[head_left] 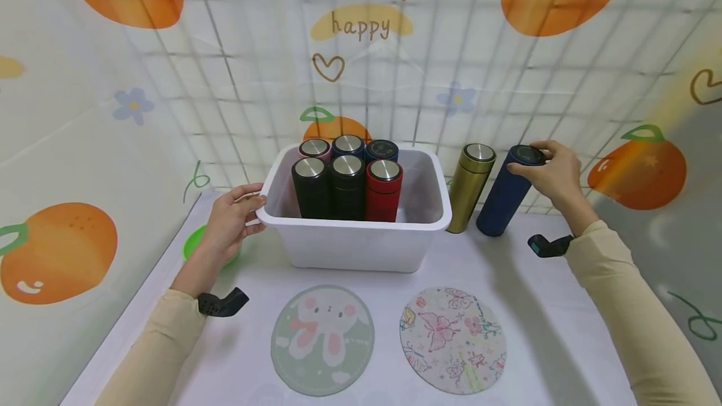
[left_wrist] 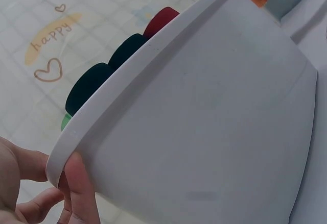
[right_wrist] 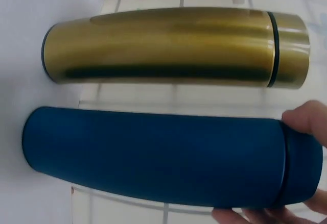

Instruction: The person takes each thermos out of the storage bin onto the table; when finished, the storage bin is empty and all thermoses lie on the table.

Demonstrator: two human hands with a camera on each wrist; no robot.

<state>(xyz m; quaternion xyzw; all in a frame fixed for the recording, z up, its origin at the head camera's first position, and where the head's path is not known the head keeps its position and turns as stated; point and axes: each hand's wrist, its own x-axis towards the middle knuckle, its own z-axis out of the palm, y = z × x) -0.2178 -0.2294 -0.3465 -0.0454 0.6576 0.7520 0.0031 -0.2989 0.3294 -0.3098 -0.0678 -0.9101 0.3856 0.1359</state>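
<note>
A white plastic tub [head_left: 355, 246] stands on the table with several thermos bottles upright in its left and middle part. Two black ones and a red thermos [head_left: 385, 190] form the front row. My left hand [head_left: 228, 221] grips the tub's left rim, thumb on one side and fingers underneath, as the left wrist view shows. On the right, my right hand [head_left: 555, 171] holds a blue thermos [head_left: 504, 193] by its lid, thumb and fingers on opposite sides. Beside it stands a gold thermos [head_left: 469, 190], apart from the blue one in the right wrist view [right_wrist: 173, 48].
Two round mats lie in front of the tub: a green rabbit mat [head_left: 323, 340] and a butterfly-patterned mat [head_left: 453, 340]. A bright green round object [head_left: 193, 242] sits behind my left forearm, partly hidden. A printed curtain over a wire grid [head_left: 361, 99] closes off the back.
</note>
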